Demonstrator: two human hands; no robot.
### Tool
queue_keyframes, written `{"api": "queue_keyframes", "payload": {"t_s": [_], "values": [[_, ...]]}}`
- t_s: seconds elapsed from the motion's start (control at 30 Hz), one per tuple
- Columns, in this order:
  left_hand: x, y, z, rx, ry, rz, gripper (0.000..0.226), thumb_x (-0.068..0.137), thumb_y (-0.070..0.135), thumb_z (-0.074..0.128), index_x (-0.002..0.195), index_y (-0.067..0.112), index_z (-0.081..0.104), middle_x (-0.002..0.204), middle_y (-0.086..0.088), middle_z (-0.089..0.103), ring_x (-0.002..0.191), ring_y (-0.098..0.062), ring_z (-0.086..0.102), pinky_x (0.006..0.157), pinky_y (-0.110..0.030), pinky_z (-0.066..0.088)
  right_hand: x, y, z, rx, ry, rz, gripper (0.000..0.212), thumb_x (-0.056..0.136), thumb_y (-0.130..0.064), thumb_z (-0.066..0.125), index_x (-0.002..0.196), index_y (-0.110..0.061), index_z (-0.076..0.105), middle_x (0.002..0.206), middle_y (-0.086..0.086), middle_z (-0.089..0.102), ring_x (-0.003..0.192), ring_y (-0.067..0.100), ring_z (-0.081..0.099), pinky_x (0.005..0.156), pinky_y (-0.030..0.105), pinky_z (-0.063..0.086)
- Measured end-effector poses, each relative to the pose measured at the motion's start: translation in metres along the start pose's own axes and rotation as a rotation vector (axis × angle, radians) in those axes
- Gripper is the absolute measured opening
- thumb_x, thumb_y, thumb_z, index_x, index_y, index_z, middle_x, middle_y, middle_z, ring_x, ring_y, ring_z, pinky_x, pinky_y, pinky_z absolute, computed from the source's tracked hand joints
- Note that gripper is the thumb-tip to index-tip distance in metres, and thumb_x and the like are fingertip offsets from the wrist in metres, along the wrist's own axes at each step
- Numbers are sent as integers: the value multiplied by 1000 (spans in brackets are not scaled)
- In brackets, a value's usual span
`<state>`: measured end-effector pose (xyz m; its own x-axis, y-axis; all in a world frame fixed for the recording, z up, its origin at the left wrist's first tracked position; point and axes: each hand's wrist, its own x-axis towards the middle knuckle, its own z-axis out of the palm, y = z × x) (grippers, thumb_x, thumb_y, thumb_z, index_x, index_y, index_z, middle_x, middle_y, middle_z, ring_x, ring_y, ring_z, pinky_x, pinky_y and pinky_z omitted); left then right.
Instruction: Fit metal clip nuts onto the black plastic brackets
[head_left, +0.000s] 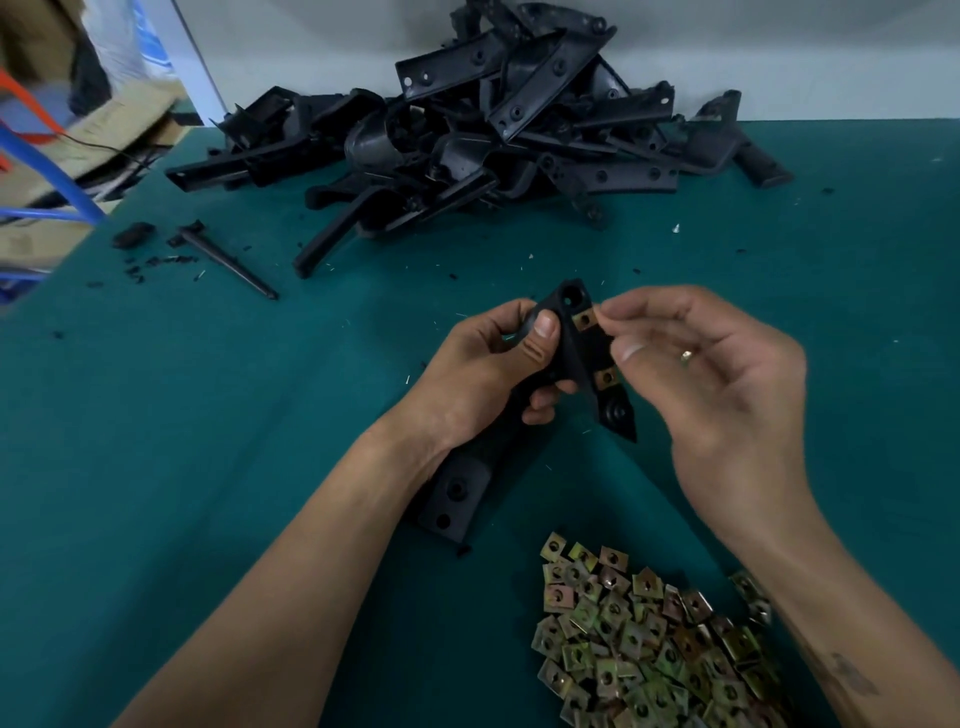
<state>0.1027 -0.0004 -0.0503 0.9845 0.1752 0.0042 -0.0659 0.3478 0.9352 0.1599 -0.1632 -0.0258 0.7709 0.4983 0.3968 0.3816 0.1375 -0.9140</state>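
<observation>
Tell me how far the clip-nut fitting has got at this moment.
Done: the lower clip nut already sits on the held bracket. In hand: the left hand grips that bracket while the right hand pinches the upper clip nut at its edge. Left: the bracket pile behind, and the loose clip nuts in front.

Single head-worn view, wide-angle, looking forward and down over green desk (208, 415). Camera sits close above wearer's forearms; both enter from bottom edge. Left hand (483, 374) and right hand (711, 374) meet near frame centre, held bracket (576, 358) between them. Pile of black brackets (467, 140) beyond hands, toward white wall at top. Heap of clip nuts (649, 639) nearer camera than right hand, under its forearm. Cardboard boxes (104, 135) far left of left hand, edges bowed by lens. No second view.
</observation>
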Motion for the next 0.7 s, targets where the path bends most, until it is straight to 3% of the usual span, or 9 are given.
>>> {"api": "queue_keyframes", "payload": {"t_s": [0.1, 0.17, 0.23, 0.3, 0.37, 0.53, 0.6, 0.7], "values": [[-2, 1, -1, -2, 7, 11, 23, 93, 25, 50, 97, 3, 47, 67, -13, 58, 48, -16, 42, 46, -24, 38, 5, 0, -9, 122, -88, 51, 23, 84, -16, 64, 105, -18, 72, 106, 1, 76, 109, 20, 70, 93, 26, 53], [-2, 1, 1, 3, 18, 13, 27, 94, 26, 49, 103, 1, 48, 67, -13, 57, 48, -15, 42, 46, -24, 39, 9, 4, -16, 180, -134, 100, 26, 85, -16, 62, 110, -17, 71, 110, 6, 76, 115, 25, 68, 103, 41, 51], [-3, 0, 2, 31, 35, 21, 33, 95, 29, 48, 108, -2, 50, 68, -12, 57, 49, -15, 41, 47, -24, 39, 11, 7, -20, 245, -174, 154, 31, 89, -14, 59, 118, -13, 68, 115, 13, 75, 120, 31, 65, 112, 56, 42], [-2, -1, 2, 73, 34, 33, 36, 96, 30, 47, 107, -3, 52, 69, -12, 57, 49, -15, 41, 47, -25, 39, 12, 9, -22, 287, -195, 182, 35, 91, -12, 55, 124, -10, 64, 116, 16, 74, 123, 35, 63, 114, 63, 36], [-3, 0, 3, 104, 41, 54, 35, 96, 29, 46, 104, -4, 52, 68, -11, 58, 49, -15, 41, 47, -25, 40, 12, 8, -23, 249, -207, 155, 35, 92, -12, 53, 125, -10, 64, 114, 14, 74, 122, 32, 64, 114, 58, 38], [-6, 1, 3, 112, 85, 98, 30, 95, 25, 47, 92, -4, 52, 65, -9, 58, 49, -16, 42, 46, -25, 38, 10, -6, -17, 121, -168, 103, 33, 89, -7, 55, 119, -11, 67, 109, 4, 78, 114, 18, 68, 98, 23, 47], [-7, 3, 2, 111, 110, 160, 26, 96, 24, 49, 82, 2, 51, 63, -6, 58, 48, -16, 43, 47, -24, 39, 8, -12, -10, 101, -114, 102, 33, 84, -3, 54, 113, -7, 70, 108, 6, 78, 110, 17, 71, 96, 26, 52], [-11, 2, 4, 173, 160, 243, 32, 92, 41, 65, 72, 19, 53, 62, -1, 58, 47, -15, 46, 48, -20, 39, 3, -25, -4, 47, -16, 106, 24, 84, -2, 58, 102, -2, 74, 102, 13, 77, 100, 25, 73, 94, 47, 56]]}}
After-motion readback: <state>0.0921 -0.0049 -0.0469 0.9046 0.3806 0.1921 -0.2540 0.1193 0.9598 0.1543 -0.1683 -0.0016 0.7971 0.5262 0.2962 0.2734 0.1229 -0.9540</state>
